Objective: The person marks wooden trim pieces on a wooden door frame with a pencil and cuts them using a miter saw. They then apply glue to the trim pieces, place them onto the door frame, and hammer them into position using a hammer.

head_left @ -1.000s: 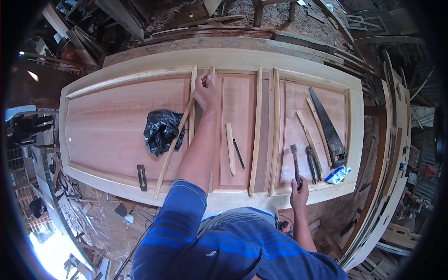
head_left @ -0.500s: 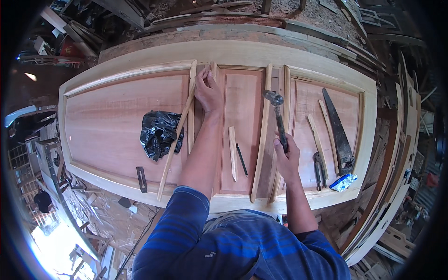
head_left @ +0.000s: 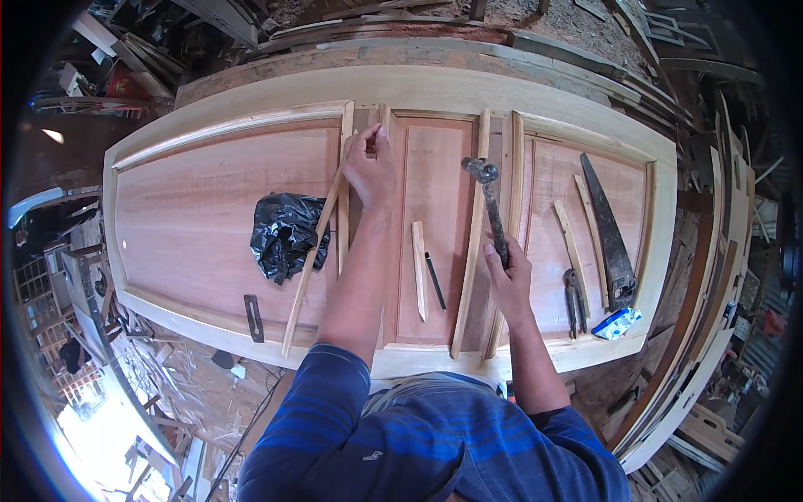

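Observation:
A panelled wooden door lies flat across the middle of the view. My left hand pinches near the top of a long thin wood strip, which slants across the left panel; anything else in its fingertips is too small to make out. My right hand grips a hammer, head up, over the moulding between the middle and right panels. A crumpled black plastic bag lies beside the strip. On the middle panel are a short strip and a dark pencil.
A handsaw, pliers, two offcut strips and a blue-and-white packet lie on the right panel; a slotted metal piece at lower left. Scrap timber and boards surround the door.
My right hand has risen from the door's lower right edge, moving leftward with the hammer, whose head now shows at the middle panel's edge. My left hand stays near the top of the strip.

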`<state>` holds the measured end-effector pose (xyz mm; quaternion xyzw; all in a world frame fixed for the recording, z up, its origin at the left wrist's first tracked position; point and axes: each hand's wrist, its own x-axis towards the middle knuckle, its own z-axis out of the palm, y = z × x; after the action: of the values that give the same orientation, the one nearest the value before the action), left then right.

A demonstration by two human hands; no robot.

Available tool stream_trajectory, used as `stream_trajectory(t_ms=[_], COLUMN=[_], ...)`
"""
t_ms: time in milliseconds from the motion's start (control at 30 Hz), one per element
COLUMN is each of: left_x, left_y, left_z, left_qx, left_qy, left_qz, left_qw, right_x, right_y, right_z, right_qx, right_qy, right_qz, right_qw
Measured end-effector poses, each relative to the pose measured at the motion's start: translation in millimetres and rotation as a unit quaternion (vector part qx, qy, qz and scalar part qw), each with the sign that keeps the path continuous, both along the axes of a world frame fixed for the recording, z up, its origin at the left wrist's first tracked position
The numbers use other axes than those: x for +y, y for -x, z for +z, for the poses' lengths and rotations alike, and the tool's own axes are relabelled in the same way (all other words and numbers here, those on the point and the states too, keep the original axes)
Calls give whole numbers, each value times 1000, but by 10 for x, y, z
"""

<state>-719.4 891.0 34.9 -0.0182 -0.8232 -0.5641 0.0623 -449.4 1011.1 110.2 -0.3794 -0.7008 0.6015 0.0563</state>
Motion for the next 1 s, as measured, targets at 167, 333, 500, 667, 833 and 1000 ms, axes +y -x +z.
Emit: stream_trajectory(t_ms=[167,333,500,667,833,1000], left_x=[-19,-40,20,13,18,88], left_y=[17,-52,54,128,136,95], left_z=[-9,-60,-93,-353,-469,-415], left_qx=[56,34,42,111,148,92], left_qy=[29,42,11,111,150,90], left_qz=[-14,-44,-17,-24,-2,-24], left_qw=[998,998,999,987,978,991], right_x=[-13,47,48,9,40,71], right_y=[17,98,318,443,610,942], right_z=[8,-63,-49,-133,-183,-144], right_qx=[-11,-23,-19,16,14,34], right_qy=[-5,-22,-67,-66,-52,-219], right_qz=[8,25,60,58,60,109], right_qw=[1000,999,996,996,997,969])
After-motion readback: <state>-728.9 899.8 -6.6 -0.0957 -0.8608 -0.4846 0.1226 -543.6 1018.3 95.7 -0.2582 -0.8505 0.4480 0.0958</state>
